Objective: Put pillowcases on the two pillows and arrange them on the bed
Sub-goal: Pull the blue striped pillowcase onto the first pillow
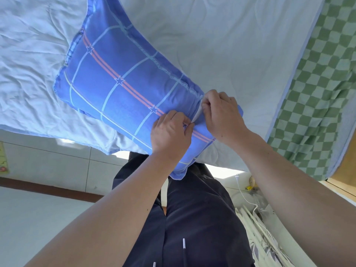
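Pillow (123, 81) nearly cased, centre frame.
Left hand (170, 133) and right hand (221, 114) pinch the pillowcase opening (196, 116); probably next, close it over the white filling.

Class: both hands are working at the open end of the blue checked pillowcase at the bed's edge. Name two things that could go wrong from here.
1. The blue checked pillowcase with stars overhangs the edge of the pale blue quilt, so it might slide to the floor.
2. White pillow fabric shows between the left hand and right hand; it could stay exposed or snag in the closure.
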